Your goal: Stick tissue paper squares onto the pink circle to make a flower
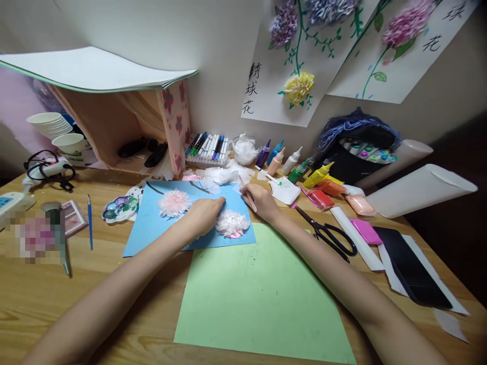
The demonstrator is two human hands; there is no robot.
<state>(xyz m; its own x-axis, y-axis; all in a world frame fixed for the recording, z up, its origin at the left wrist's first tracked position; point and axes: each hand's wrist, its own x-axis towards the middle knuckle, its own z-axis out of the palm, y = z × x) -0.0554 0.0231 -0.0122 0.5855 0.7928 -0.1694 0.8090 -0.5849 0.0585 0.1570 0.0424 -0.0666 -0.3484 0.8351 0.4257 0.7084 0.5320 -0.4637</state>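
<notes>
My left hand (207,214) is closed, resting over the blue paper (140,241) between two fluffy tissue-paper flowers. The pale pink flower (174,204) lies to its left; the white flower (233,224), with a bit of pink at its lower edge, lies just right of it. Its fingertips are hidden, so I cannot make out what they grip. A thin pale stick (249,200) is pinched in my right hand (263,202) at the blue paper's upper right edge. Dark curved stems (200,187) show on the paper. Green paper (254,299) lies in front.
Black scissors (329,233) and a dark phone (413,266) lie right. Glue-like paint bottles (277,162), markers (208,147) and white tissue (245,149) stand along the wall. A paint palette (120,209) and blue paintbrush (90,220) lie left, near a pink box (177,126).
</notes>
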